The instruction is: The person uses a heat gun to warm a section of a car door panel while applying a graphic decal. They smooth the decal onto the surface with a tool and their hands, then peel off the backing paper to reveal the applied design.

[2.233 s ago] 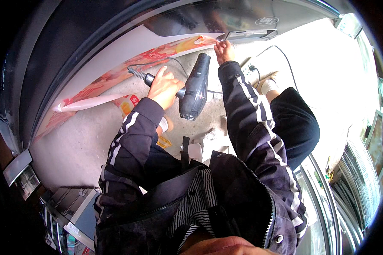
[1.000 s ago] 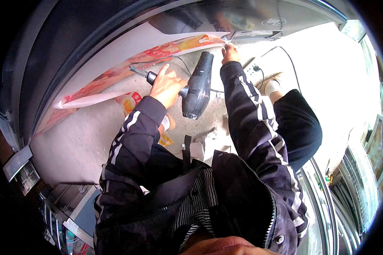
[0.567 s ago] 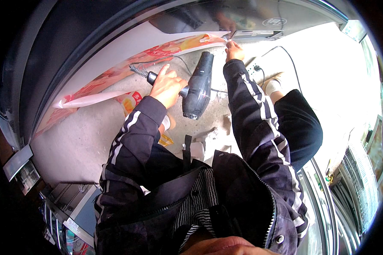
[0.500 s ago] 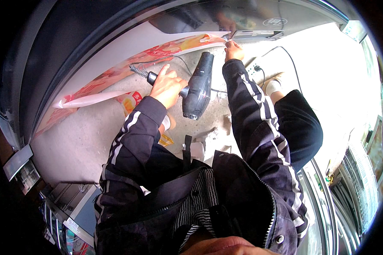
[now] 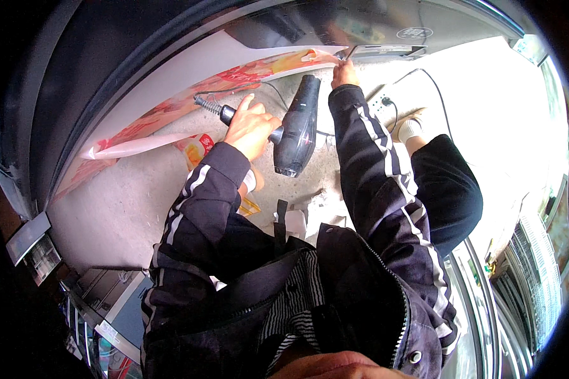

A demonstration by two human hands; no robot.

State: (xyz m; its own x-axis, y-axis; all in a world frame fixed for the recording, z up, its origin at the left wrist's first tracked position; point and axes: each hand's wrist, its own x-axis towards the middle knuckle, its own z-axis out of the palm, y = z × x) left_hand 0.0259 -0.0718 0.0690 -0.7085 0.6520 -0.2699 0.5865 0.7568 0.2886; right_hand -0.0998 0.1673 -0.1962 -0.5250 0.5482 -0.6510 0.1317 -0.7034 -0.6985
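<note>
Head view: left hand [image 5: 251,128] grips a black heat gun [image 5: 297,136]; right hand [image 5: 344,71] pinches the orange printed film [image 5: 234,79] on the dark panel [image 5: 126,57].
Nozzle lingering in one spot could scorch the film; a slipping pinch would likely wrinkle it.
</note>
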